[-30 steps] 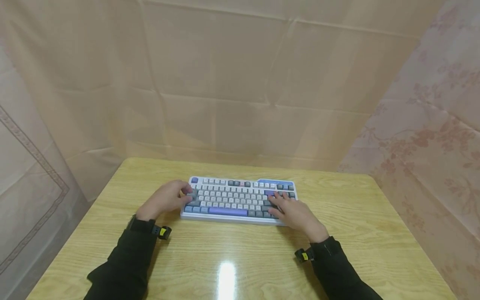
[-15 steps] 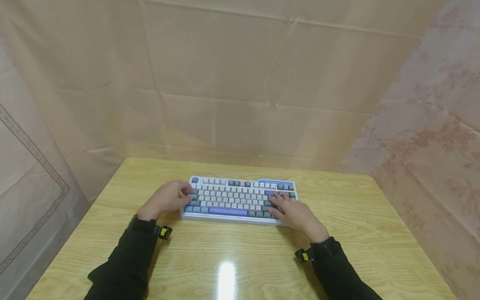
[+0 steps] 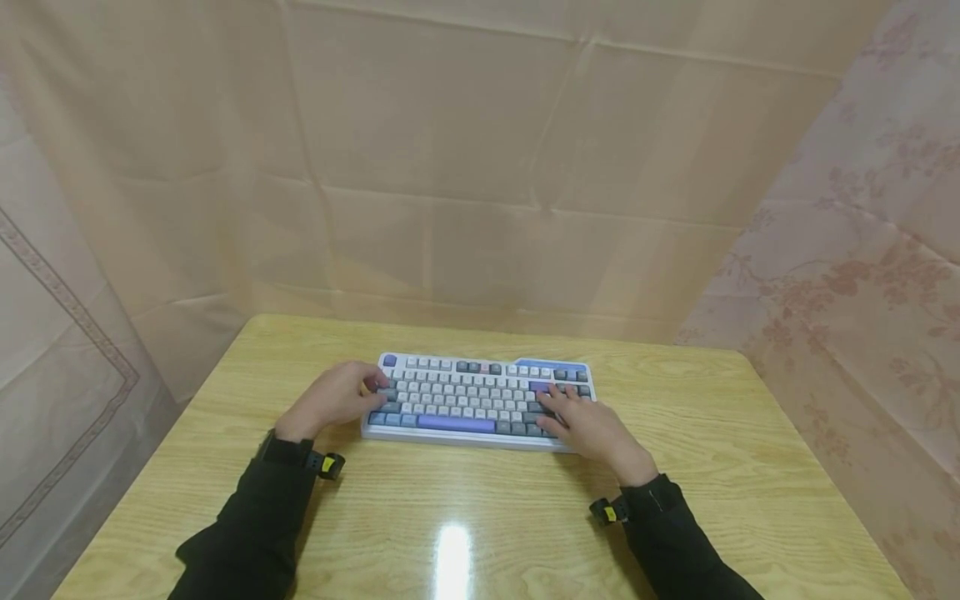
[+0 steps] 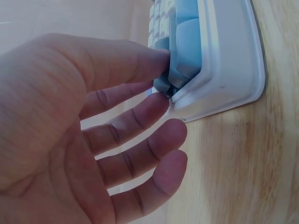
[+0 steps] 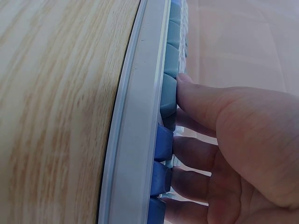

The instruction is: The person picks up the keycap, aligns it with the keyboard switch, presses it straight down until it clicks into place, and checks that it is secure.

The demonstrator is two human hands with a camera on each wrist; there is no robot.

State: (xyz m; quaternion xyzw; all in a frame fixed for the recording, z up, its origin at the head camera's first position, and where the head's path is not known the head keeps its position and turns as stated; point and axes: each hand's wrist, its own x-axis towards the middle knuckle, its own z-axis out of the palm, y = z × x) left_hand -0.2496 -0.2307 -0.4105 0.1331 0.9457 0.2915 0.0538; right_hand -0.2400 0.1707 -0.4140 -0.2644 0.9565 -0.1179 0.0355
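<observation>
A white keyboard (image 3: 465,389) with grey, blue and purple keys lies flat on the table. At its left end is my left hand (image 3: 333,398), thumb on a dark grey key (image 4: 161,83) at the edge. The index finger is partly hidden behind the thumb; the other fingers are loosely bent beside the keyboard's corner, holding nothing. Over the right end, my right hand (image 3: 588,423) rests with its fingers spread. In the right wrist view its thumb (image 5: 196,95) touches a grey key (image 5: 168,95), and other fingertips lie at the blue keys (image 5: 162,142).
The wooden table (image 3: 420,508) carries the keyboard near its back edge. Behind hangs a beige cloth (image 3: 480,167), with a floral cloth (image 3: 847,275) on the right and a pale bordered cloth (image 3: 67,375) on the left. A strapped device (image 3: 324,465) sits at the left wrist.
My left hand has shifted very slightly to the right, its fingertips still at the left keys. The right hand and the keyboard have not visibly moved.
</observation>
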